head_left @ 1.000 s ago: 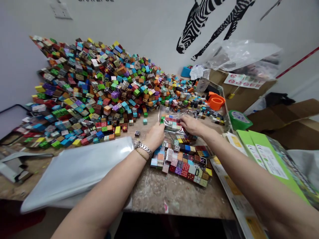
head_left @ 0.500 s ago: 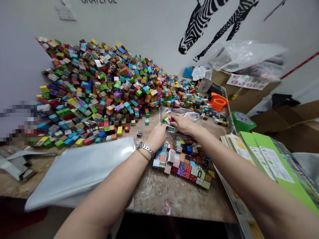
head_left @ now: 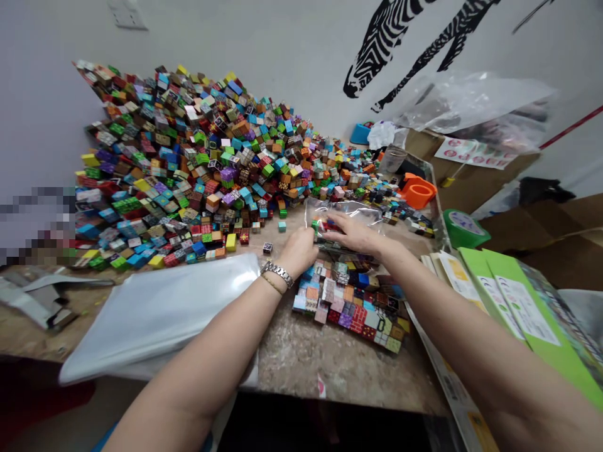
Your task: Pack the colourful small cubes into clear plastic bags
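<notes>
Steady the clear bag (head_left: pixel 348 206) at its edge, I say, pressing evenly so the blocks inside (head_left: pixel 315 224) lie flat. It's on the counter (head_left: pixel 301 361), just beyond the clustered cubes (head_left: pixel 351 306). My right hand (head_left: pixel 352 234) lies spread across it; my left hand (head_left: pixel 299 250) curls at its left edge, pinching or not I can't tell.
</notes>
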Demonstrator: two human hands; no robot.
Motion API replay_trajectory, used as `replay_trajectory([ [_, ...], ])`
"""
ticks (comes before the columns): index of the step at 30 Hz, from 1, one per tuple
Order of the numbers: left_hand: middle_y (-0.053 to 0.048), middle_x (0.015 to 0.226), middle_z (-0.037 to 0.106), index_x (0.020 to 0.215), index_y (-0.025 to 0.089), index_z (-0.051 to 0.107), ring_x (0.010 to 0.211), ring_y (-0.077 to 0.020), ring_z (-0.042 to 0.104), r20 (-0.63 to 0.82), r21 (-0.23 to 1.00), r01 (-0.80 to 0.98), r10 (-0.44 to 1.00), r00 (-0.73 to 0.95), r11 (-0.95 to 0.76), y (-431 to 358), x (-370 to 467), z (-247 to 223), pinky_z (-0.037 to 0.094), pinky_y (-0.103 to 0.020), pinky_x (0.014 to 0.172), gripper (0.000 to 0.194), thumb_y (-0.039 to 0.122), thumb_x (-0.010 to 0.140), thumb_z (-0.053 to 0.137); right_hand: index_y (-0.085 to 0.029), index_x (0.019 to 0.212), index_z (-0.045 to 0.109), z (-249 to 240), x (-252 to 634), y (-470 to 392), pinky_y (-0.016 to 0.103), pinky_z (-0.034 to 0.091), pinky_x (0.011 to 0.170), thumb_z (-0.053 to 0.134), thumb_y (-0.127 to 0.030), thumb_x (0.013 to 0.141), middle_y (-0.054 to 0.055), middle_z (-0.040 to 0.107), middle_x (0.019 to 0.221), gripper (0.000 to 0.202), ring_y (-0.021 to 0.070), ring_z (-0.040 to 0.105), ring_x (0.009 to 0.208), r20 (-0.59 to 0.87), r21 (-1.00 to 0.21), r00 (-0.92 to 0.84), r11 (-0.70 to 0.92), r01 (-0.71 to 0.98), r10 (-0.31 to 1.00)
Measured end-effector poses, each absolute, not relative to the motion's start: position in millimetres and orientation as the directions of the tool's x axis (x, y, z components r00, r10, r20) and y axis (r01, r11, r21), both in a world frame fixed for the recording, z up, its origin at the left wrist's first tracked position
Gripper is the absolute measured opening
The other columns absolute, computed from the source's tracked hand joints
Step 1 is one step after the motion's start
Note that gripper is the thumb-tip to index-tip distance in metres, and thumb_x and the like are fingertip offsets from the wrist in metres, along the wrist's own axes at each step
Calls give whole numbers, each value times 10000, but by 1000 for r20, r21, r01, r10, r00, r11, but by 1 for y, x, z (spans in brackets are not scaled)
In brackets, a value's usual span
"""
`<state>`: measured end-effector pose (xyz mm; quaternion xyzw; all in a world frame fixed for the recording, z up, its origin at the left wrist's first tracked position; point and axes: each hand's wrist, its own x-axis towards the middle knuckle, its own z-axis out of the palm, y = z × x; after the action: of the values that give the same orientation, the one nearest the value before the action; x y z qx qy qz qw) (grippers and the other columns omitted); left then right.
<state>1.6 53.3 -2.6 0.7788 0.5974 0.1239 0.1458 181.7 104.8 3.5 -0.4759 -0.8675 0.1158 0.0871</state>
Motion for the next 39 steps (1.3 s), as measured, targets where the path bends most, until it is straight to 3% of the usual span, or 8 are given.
replay_trajectory([
  [3,-153,1138,667,1044,131,639,1072,-274,644,-10,408,885,968,251,-225,57,-4,-2,518,-344,917,209,189,847,602,-208,1476,447,7,187,95,499,376,1147,637,-476,889,160,461,1526,672,301,453,1394,37,-330,-598,574,749,801],
  [7,-142,1106,691,1015,155,656,1044,-290,659,-48,435,872,961,272,-225,62,-8,-4,533,-348,865,228,259,812,667,-180,1493,410,6,186,79,511,340,1169,658,-516,867,175,424,1552,753,312,419,1422,33,-325,-627,601,730,779],
  [12,-143,1088,696,1020,144,670,1033,-265,661,-9,429,877,970,243,-216,64,-8,-8,527,-348,878,218,152,829,565,-122,1392,498,6,178,53,496,393,1125,674,-384,867,201,491,1482,612,330,471,1361,149,-151,-605,622,768,782],
  [16,-139,1082,695,999,141,677,1047,-261,650,27,421,880,973,230,-220,60,-4,-6,516,-358,912,232,105,840,512,-136,1340,529,7,171,43,470,483,1004,646,-286,864,193,580,1356,513,337,569,1220,106,-38,-497,503,864,861],
  [22,-144,1122,683,1040,128,679,1057,-251,645,16,403,890,974,227,-214,52,-2,4,512,-340,916,273,88,866,473,-150,1237,599,0,159,51,420,494,954,503,-234,931,173,626,1289,331,316,582,1173,94,84,-369,362,928,925],
  [33,-144,1078,680,1028,135,693,1029,-256,645,18,352,898,961,275,-264,54,-1,-2,506,-345,907,288,88,868,458,-74,1393,491,-2,156,50,471,427,1081,491,-267,954,213,508,1459,479,332,499,1324,-25,9,-404,404,915,914],
  [36,-133,1073,674,995,153,687,1005,-251,646,23,351,897,960,278,-269,55,-2,-3,509,-346,887,261,95,867,467,-122,1459,439,5,173,51,445,416,1110,613,-250,885,187,489,1494,613,309,481,1359,-13,-95,-460,457,884,888],
  [39,-118,1078,659,977,175,674,998,-246,637,22,346,900,961,274,-265,54,-3,-5,509,-355,887,240,104,869,471,-197,1455,464,14,207,52,460,455,1069,667,-282,851,147,570,1426,643,306,557,1282,19,-160,-441,438,884,897],
])
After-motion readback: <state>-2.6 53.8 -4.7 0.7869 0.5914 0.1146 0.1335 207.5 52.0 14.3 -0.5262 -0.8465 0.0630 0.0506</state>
